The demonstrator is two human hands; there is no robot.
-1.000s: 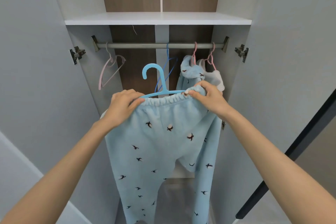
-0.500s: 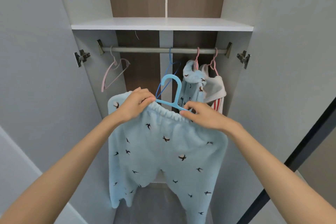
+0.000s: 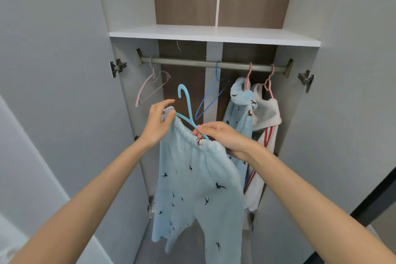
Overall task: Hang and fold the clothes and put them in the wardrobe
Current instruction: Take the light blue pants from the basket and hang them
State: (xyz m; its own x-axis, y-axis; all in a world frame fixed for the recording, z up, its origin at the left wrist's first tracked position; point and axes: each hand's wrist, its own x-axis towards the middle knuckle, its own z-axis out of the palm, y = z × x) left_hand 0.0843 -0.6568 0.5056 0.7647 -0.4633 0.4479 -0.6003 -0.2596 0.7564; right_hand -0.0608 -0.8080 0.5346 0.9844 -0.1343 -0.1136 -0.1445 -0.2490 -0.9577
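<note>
Light blue fleece trousers (image 3: 199, 180) with small dark birds hang from a light blue plastic hanger (image 3: 186, 104) in front of the open wardrobe. My left hand (image 3: 159, 123) pinches the left end of the waistband over the hanger's arm. My right hand (image 3: 218, 136) grips the hanger's right arm together with the waistband. The hanger is tilted, its hook pointing up, below the grey rail (image 3: 205, 63) and apart from it.
On the rail hang an empty pink hanger (image 3: 150, 89), an empty dark blue hanger (image 3: 212, 98), a matching blue top (image 3: 242, 109) and a white garment with red stripes (image 3: 267, 122). A white shelf (image 3: 214, 34) runs above. Both grey doors (image 3: 53, 70) stand open.
The hanger with the trousers has turned from level to steeply tilted and shifted left. My head has come closer and lower, so the rail and shelf sit lower in view.
</note>
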